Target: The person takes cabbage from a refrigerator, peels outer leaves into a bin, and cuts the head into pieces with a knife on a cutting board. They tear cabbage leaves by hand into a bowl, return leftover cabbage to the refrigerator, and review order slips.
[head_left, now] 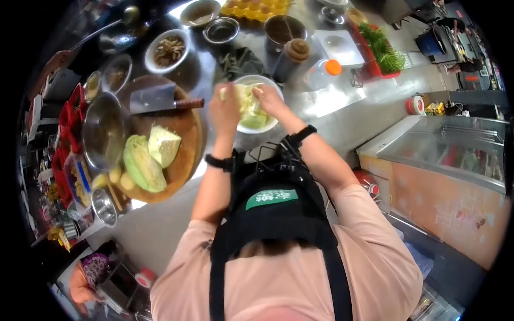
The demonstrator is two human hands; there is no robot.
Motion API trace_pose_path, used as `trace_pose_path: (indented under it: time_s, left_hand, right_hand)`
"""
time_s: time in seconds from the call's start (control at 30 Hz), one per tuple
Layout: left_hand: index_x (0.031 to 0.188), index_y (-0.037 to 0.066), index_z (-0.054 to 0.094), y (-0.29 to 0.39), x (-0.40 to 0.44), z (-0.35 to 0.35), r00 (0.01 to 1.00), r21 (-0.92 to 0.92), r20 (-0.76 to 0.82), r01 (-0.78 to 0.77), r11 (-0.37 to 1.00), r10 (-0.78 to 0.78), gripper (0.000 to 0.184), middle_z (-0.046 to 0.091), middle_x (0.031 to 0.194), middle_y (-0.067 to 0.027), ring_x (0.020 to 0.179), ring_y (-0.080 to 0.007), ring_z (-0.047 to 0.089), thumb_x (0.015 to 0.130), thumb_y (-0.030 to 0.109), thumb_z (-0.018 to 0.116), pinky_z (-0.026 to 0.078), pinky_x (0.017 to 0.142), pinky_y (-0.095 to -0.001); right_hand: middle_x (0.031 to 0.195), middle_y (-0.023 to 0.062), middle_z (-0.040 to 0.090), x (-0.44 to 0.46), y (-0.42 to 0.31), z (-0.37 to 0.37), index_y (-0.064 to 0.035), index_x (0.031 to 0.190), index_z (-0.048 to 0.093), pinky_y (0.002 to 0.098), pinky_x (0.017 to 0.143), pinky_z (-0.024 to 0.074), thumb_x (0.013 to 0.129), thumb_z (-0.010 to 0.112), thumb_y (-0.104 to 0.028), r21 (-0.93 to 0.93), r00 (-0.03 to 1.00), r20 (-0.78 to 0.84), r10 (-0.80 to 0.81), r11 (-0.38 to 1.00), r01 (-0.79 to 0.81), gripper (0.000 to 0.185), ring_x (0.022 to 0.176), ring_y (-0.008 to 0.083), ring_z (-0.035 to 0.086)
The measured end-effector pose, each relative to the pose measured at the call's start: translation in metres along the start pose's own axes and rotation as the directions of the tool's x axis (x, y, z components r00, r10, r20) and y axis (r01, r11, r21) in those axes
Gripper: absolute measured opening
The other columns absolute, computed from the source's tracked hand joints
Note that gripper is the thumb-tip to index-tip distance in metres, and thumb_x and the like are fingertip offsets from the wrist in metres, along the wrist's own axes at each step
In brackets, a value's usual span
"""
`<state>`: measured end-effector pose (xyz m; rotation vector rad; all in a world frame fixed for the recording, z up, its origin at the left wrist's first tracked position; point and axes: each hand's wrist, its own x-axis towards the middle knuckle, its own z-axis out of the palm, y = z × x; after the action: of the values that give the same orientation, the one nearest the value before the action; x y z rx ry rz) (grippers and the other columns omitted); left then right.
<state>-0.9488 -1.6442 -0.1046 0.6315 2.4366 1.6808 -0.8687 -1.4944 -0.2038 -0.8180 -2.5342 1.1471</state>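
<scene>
Head view: pale yellow-green cabbage leaves [251, 109] in white bowl [256, 130]; left hand [227, 102], right hand [270, 100]: grip on leaves.

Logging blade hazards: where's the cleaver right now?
Head view: the cleaver lies on the round wooden board, to the left of the left hand and just beyond the two cabbage pieces, handle pointing toward that hand.

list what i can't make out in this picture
All in the head view:
Left hand: its fingers are blurred.
White bowl: its bottom is hidden by cabbage pieces.
Round board: covered where the cleaver lies.
Glass-topped cabinet: its contents are too small to identify.
</scene>
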Motion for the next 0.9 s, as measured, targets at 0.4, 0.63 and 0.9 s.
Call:
trace_pose_path:
  time_s: [0.4,0.63,0.9]
  left_hand:
    - [0.138,0.01,0.05,-0.015,-0.005,0.073,0.911,0.449,0.316,-0.39,0.804,0.266,0.073,0.039,0.147,-0.0201,0.136,-0.0405,0.035,0.075,0.033,0.078,0.029,0.11,-0.0504]
    - [0.144,0.017,0.045,-0.006,-0.019,0.138,0.984,0.748,0.118,-0.178,0.639,0.136,0.066,0.026,0.155,-0.0207,0.145,-0.0393,0.021,0.083,0.014,0.07,0.019,0.116,-0.0539]
    - [0.145,0.008,0.039,-0.033,-0.023,0.175,0.993,0.812,-0.077,0.115,0.572,-0.089,0.075,0.025,0.156,-0.016,0.145,-0.0436,0.013,0.078,0.021,0.071,0.011,0.116,-0.0601]
  right_hand:
    - [0.087,0.0026,0.066,0.098,0.01,-0.417,-0.0025,0.124,0.061,0.0236,0.06,0.0498,0.092,0.064,-0.022,0.02,0.878,0.474,0.066,0.996,-0.086,0.038,0.071,0.0094,0.06]
    - [0.119,0.0216,0.062,0.402,0.213,-0.487,-0.0048,0.135,0.052,0.0377,0.089,0.0525,0.075,0.079,-0.036,-0.199,0.978,-0.207,-0.019,0.98,-0.023,0.072,0.106,0.0291,0.064]
    - [0.16,0.0163,0.009,0.569,0.301,-0.433,-0.0356,0.153,0.014,0.0647,0.111,0.0259,0.059,0.09,-0.045,-0.489,0.998,-0.06,-0.005,0.872,-0.026,0.121,0.144,0.0469,0.011]
